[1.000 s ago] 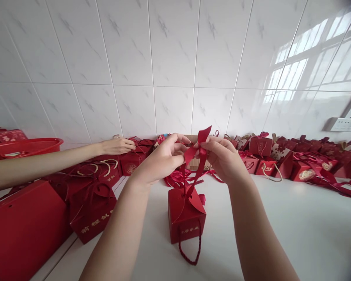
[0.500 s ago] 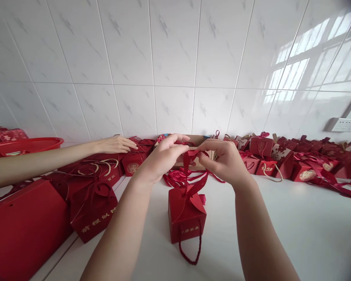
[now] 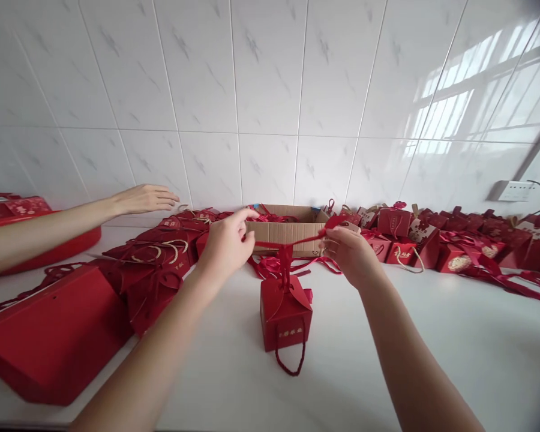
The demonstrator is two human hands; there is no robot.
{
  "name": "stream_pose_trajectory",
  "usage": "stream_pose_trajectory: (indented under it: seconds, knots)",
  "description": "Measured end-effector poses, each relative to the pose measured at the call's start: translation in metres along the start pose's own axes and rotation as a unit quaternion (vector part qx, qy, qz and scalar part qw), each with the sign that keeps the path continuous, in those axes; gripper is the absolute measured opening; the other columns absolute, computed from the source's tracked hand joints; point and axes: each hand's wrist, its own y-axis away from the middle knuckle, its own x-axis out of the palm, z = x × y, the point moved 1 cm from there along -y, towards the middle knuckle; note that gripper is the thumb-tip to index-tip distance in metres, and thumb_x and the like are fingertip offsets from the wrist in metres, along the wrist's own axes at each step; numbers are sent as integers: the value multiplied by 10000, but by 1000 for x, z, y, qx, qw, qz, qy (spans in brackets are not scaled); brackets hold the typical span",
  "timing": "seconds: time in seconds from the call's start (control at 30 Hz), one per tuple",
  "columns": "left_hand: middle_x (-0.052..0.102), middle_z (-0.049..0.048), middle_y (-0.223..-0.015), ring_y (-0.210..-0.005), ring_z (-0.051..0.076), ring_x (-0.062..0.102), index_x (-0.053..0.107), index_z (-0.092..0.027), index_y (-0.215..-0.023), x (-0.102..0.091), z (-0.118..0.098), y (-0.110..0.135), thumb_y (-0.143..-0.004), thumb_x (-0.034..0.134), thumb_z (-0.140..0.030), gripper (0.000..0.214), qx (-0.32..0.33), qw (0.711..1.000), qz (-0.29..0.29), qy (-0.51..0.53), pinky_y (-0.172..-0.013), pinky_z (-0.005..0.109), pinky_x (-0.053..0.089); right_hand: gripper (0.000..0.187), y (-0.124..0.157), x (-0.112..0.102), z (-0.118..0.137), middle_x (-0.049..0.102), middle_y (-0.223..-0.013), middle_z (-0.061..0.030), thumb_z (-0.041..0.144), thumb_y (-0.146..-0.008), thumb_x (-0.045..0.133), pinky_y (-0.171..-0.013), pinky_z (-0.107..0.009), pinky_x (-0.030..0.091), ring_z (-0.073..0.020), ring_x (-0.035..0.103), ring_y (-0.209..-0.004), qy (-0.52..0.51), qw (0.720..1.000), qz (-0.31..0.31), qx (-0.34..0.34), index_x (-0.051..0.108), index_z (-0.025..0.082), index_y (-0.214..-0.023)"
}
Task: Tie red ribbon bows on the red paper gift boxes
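Here left hand (image 3: 227,246), right hand (image 3: 351,255) each pinch ribbon (image 3: 297,241) above box (image 3: 285,312); knot (image 3: 284,253) indistinct.

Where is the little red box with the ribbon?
Head view, centre: the little red box stands on the white table before the cardboard box, between left hand and right hand holding its ribbon.

White counter (image 3: 432,336) carries red gift boxes (image 3: 285,312), ribbons (image 3: 524,279), a cardboard box (image 3: 288,231)

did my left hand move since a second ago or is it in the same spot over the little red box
Yes. The left hand has swung out leftward from above the small red box, stretching the ribbon across to the right hand.
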Motion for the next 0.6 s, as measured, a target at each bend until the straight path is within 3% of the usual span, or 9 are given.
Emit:
stream_pose_trajectory:
  seconds: [0.1, 0.17, 0.23, 0.33, 0.4, 0.5, 0.6]
  knots:
    - [481, -28, -595, -559, 140, 479, 628, -219, -1004, -14, 31, 28, -736, 442, -91, 351, -15, 998, 34, -47, -608, 241, 387, 219, 18, -33, -20, 616, -686, -45, 378, -658, 669, -583, -253, 385, -165, 574, -680, 125, 989, -77, 31, 638, 162, -678]
    - [609, 34, -810, -722, 176, 574, 615, -219, -1011, -19, 52, 52, -731, 388, -59, 395, -18, 994, 90, -52, -684, 262, 423, 213, 32, -58, -36, 625, -679, -60, 368, -664, 609, -564, -264, 364, -181, 569, -666, 246, 960, -129, 34, 629, 158, -635]
    - [632, 72, -986, -845, 205, 597, 612, -209, -994, -18, 70, 77, -725, 342, -29, 421, -30, 987, 146, -52, -742, 289, 434, 229, 44, -80, -50, 605, -597, -59, 379, -669, 570, -524, -275, 338, -185, 534, -596, 354, 917, -173, 57, 620, 164, -606]
    - [631, 72, -899, -817, 214, 588, 625, -210, -926, -8, 84, 106, -686, 323, 21, 450, -21, 976, 203, -68, -711, 305, 439, 230, 56, -97, -67, 621, -602, -70, 365, -689, 535, -504, -287, 342, -183, 509, -543, 446, 877, -153, 96, 620, 172, -600]
    - [607, 81, -819, -778, 224, 563, 629, -199, -818, 1, 82, 116, -661, 319, 53, 429, 3, 970, 214, -116, -692, 328, 432, 197, 57, -95, -73, 639, -671, -82, 332, -693, 529, -528, -299, 373, -192, 535, -567, 496, 854, -126, 92, 633, 174, -639]
    - [609, 108, -897, -883, 261, 535, 617, -192, -808, 14, 70, 116, -730, 362, 10, 335, 39, 976, 158, -147, -818, 428, 409, 206, 51, -78, -73, 638, -942, -115, 299, -702, 540, -642, -330, 432, -217, 595, -720, 558, 819, -134, -7, 658, 176, -819]
    - [601, 91, -964, -955, 262, 527, 557, -205, -872, 30, 55, 108, -841, 461, -225, 103, -38, 993, 115, -6, -871, 442, 400, 285, 42, -51, -68, 598, -1068, -124, 379, -773, 527, -750, -356, 448, -238, 592, -893, 532, 833, -114, -103, 625, 178, -950]
